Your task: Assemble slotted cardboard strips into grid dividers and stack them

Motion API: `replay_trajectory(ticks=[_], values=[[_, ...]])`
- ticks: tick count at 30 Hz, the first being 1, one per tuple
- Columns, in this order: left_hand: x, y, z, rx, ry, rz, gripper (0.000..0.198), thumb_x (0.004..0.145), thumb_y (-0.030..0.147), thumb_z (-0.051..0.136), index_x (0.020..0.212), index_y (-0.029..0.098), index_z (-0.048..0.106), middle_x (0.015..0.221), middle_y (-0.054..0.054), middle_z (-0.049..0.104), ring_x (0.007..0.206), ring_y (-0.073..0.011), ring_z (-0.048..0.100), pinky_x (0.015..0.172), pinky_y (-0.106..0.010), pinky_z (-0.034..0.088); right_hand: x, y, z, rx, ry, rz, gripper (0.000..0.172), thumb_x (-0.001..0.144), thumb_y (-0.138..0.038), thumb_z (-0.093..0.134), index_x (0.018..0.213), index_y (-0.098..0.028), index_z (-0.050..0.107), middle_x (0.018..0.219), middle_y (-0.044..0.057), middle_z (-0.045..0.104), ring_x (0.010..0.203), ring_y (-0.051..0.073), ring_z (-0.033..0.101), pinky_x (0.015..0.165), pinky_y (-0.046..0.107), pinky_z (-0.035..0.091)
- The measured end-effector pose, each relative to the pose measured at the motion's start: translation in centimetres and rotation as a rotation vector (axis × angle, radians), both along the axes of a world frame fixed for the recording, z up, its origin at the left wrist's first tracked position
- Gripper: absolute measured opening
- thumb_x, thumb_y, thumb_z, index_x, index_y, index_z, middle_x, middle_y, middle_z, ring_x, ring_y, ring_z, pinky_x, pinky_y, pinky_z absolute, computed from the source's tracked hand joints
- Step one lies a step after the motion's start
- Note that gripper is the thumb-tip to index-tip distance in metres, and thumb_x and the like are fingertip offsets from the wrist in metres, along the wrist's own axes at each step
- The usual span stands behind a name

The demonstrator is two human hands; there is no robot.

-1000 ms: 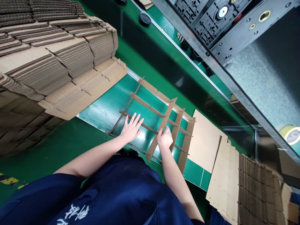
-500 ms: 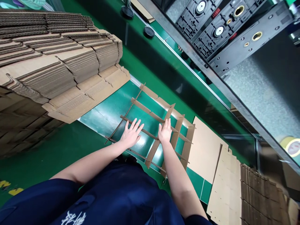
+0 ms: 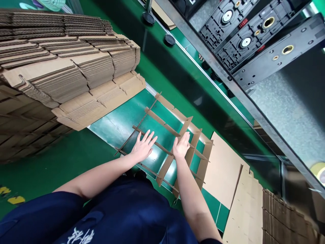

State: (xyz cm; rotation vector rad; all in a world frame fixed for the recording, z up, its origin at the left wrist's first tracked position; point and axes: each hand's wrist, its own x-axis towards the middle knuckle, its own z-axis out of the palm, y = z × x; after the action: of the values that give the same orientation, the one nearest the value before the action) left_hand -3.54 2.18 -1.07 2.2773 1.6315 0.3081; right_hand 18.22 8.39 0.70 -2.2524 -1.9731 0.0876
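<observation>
A cardboard divider grid (image 3: 169, 130) of slotted strips stands on the green table (image 3: 114, 122) in front of me. My left hand (image 3: 143, 146) lies flat on the long strips at the grid's left part, fingers spread. My right hand (image 3: 181, 146) rests open on a cross strip near the grid's middle, fingers stretched forward. Neither hand grips anything.
A tall stack of flat corrugated cartons (image 3: 56, 67) fills the left. Flat cardboard sheets (image 3: 223, 169) lie right of the grid, with more stacked cardboard (image 3: 281, 217) at the lower right. Black machine plates (image 3: 254, 37) and a metal rail (image 3: 220, 78) run along the far side.
My right hand went from pinching a cross strip to lying open on it. The left hand stayed flat on the grid. The view shifted slightly.
</observation>
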Motion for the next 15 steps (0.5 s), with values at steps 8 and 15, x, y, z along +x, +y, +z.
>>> replay_trajectory(ticks=[8,15], values=[[0.02,0.08,0.16,-0.017,-0.004,-0.001,0.066,0.086,0.03,0.047,0.149,0.024,0.026,0.156,-0.01,0.02,0.145,-0.0313,0.007,0.112,-0.063,0.014,0.4,0.51,0.32,0.005,0.028,-0.008,0.072,0.091,-0.045,0.026,0.151,-0.014,0.001,0.156,0.017,0.014,0.143,0.026,0.012,0.104,0.052,0.029],[0.01,0.1,0.15,-0.032,0.005,0.001,0.067,0.086,0.028,0.047,0.149,0.023,0.025,0.157,-0.01,0.018,0.146,-0.0303,0.005,0.112,-0.063,0.013,0.41,-0.08,0.1,-0.012,-0.001,-0.011,0.068,0.086,-0.035,0.038,0.146,-0.009,0.021,0.145,0.021,0.036,0.137,0.03,0.029,0.102,0.05,0.032]])
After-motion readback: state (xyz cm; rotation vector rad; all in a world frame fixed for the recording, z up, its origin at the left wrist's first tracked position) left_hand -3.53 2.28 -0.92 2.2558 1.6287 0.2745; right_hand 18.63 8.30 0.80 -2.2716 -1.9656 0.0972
